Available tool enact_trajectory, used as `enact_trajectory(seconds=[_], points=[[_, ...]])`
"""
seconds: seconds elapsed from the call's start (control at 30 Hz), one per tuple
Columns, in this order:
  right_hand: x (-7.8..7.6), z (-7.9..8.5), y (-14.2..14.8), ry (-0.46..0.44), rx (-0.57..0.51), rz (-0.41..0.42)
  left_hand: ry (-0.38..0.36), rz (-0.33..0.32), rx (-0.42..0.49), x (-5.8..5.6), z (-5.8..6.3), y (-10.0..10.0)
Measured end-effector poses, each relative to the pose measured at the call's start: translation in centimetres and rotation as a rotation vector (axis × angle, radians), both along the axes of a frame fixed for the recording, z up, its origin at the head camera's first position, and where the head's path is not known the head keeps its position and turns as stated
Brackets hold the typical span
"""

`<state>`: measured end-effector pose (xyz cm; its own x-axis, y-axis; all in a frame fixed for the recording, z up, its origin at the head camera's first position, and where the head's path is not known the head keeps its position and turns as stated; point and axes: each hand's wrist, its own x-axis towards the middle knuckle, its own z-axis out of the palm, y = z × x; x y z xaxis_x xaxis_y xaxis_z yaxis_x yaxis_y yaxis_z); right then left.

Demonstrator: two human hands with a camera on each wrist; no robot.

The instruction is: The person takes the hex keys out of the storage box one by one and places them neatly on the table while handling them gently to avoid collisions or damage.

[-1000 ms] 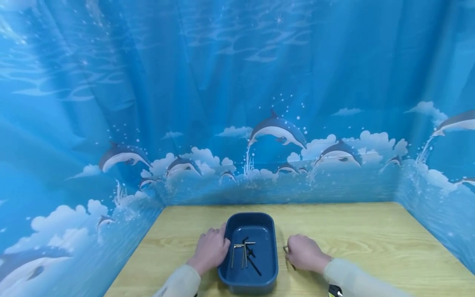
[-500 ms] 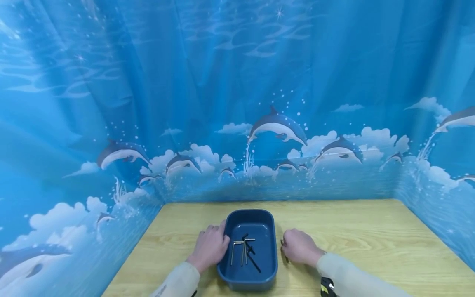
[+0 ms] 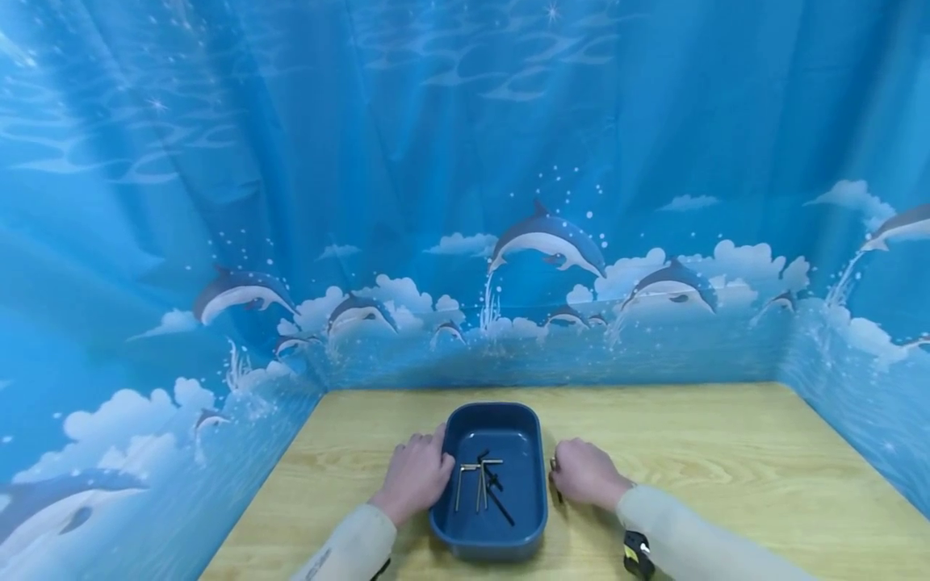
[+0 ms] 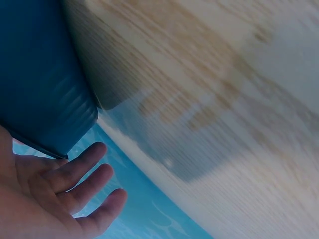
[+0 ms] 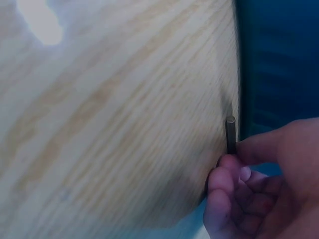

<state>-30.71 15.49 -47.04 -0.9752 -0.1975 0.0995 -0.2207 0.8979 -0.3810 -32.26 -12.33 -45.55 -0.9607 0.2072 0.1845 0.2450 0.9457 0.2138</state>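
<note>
A dark blue rectangular box point(image 3: 496, 550) stands on the table between my hands. Several L-shaped Allen keys point(image 3: 480, 488) lie crossed on its floor, some brass-coloured and some black. My left hand point(image 3: 416, 478) rests against the box's left side, its thumb at the rim. The left wrist view shows three fingers point(image 4: 87, 186) loosely outstretched beside the wall. Close to the right wall, my right hand point(image 3: 584, 474) pinches another Allen key point(image 5: 231, 133) between thumb and fingers, low over the table. Its six-sided end sticks out past the fingertips, while the fingers hide most of the rest.
The light wooden table point(image 3: 690, 460) reaches back to a blue curtain point(image 3: 407, 161) printed with dolphins and clouds, which also hangs along both sides. Long pale sleeves point(image 3: 686, 524) cover the arms, and a black device point(image 3: 638, 555) sits beneath the right wrist.
My right hand has shifted slightly left, bringing the Allen key closer to the box's right wall. The left hand keeps its place at the box, and the keys inside lie as before.
</note>
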Motion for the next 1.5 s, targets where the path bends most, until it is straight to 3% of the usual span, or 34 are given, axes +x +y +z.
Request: enact_trajectory(seconds=[0.37, 0.87, 1.23, 1.5], points=[[-0.7, -0.1, 0.0, -0.009, 0.014, -0.004, 0.006, -0.003, 0.000, 0.1, 0.3, -0.1], [-0.1, 0.0, -0.2, -0.060, -0.042, -0.025, -0.012, 0.004, -0.009, 0.1, -0.1, -0.3], [0.4, 3.2, 0.9, -0.036, -0.001, -0.006, 0.007, -0.008, -0.011, -0.5, 0.5, 0.3], [0.3, 5.7, 0.2, -0.032, -0.017, 0.035, 0.022, -0.020, -0.024, -0.1, 0.1, -0.2]])
